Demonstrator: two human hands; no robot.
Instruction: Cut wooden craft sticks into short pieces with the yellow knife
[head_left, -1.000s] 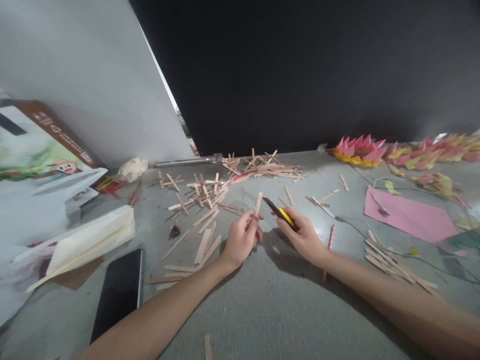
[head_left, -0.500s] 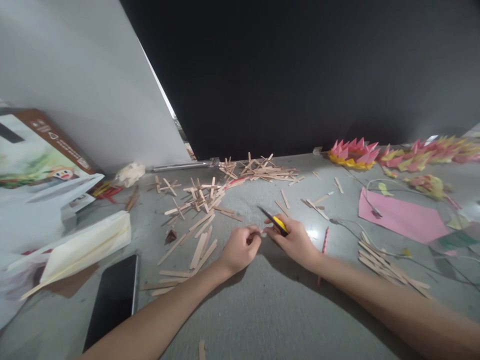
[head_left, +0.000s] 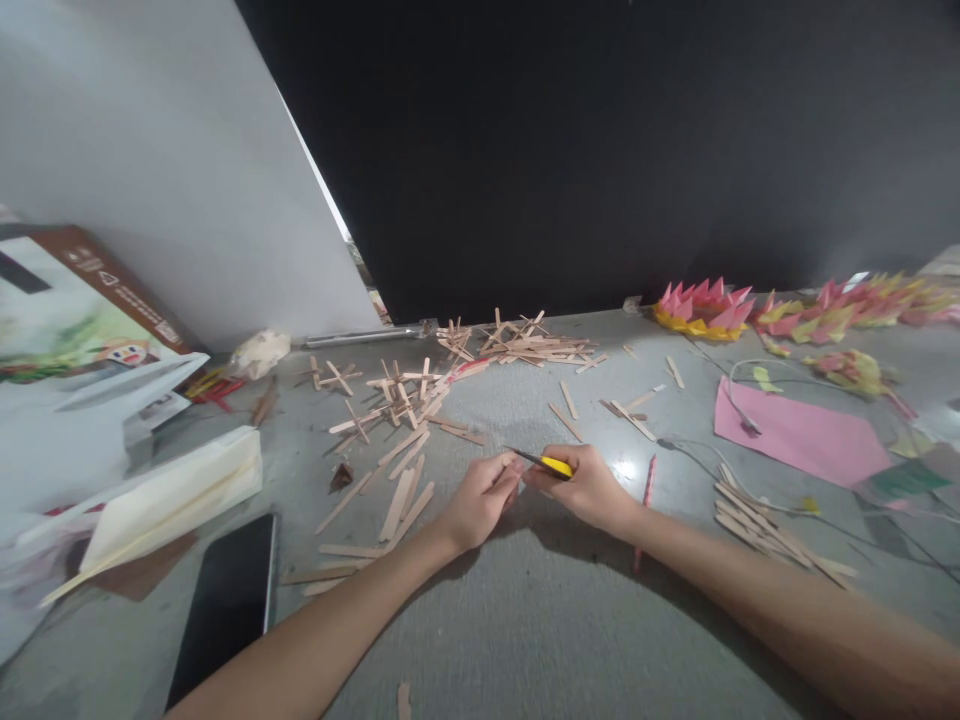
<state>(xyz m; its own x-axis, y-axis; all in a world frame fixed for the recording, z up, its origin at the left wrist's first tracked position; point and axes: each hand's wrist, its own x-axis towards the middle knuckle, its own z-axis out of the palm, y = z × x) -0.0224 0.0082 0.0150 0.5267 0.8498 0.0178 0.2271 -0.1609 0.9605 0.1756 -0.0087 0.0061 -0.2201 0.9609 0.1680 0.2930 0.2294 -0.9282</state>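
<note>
My right hand point(head_left: 581, 480) is wrapped round a utility knife point(head_left: 557, 467) with a yellow and black body. Its thin dark end points left and passes over the fingertips of my left hand point(head_left: 481, 498). Those left fingers are pinched together, and whatever is between them is too small and hidden to name. The two hands almost meet, just above the grey surface. Flat wooden craft sticks point(head_left: 405, 500) lie loose left of my left hand. A red-and-white patterned stick point(head_left: 649, 490) lies beside my right wrist.
A heap of craft sticks point(head_left: 540, 345) spreads at the back. To the left are a phone point(head_left: 225, 600) and a printed bag point(head_left: 90, 300). Pink paper point(head_left: 802, 430), a cable point(head_left: 697, 465) and folded pink-and-yellow paper pieces point(head_left: 705, 312) lie right. A black panel point(head_left: 600, 150) stands behind.
The knife has tilted flatter and its tip has swung left and down, onto my left fingertips. My left hand has stayed nearly in place.
</note>
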